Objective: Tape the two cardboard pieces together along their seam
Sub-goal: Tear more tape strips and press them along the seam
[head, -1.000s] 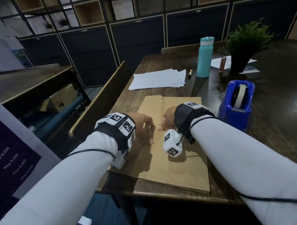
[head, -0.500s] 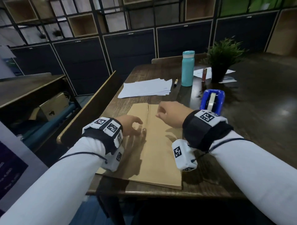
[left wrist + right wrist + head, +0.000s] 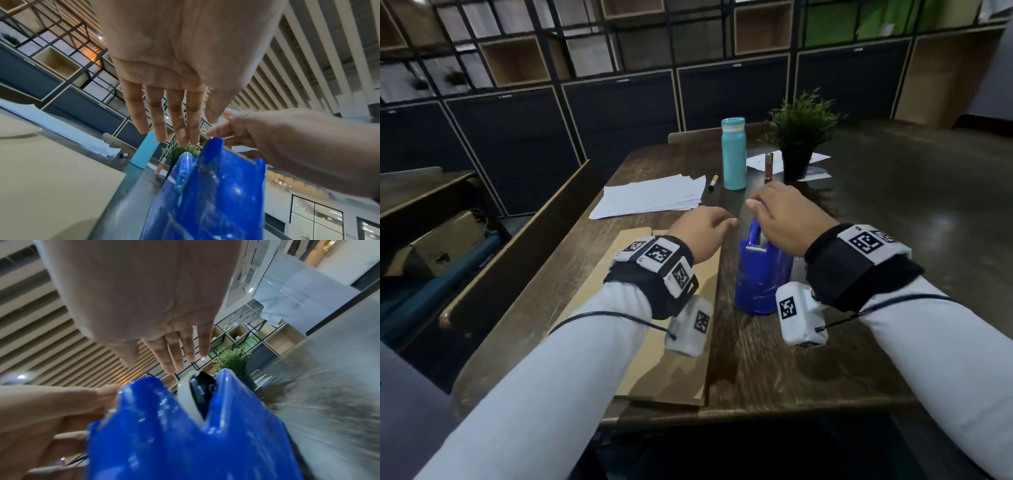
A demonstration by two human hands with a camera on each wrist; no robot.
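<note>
Two tan cardboard pieces [image 3: 599, 287] lie side by side at the table's near left; my left forearm hides their seam. The cardboard [image 3: 51, 178] also fills the lower left of the left wrist view. A blue tape dispenser [image 3: 760, 284] stands just right of them, its white roll [image 3: 186, 402] showing in the top slot. My right hand [image 3: 760, 204] hangs over the dispenser [image 3: 174, 434] with fingers [image 3: 180, 356] stretched out, gripping nothing I can see. My left hand [image 3: 726, 221] hovers at the dispenser's [image 3: 205, 194] left, fingers [image 3: 174, 126] straight and empty.
Behind the dispenser stand a teal bottle [image 3: 734, 154] and a potted plant [image 3: 799, 133], with a pen [image 3: 713, 181] and a small tube [image 3: 768, 168] between. A white paper stack [image 3: 654, 200] lies at the far left. A wooden bench edge [image 3: 517, 257] runs along the table's left.
Both hands have left the cardboard seam and moved right and forward to the tape dispenser. The head view has swung right with them.
</note>
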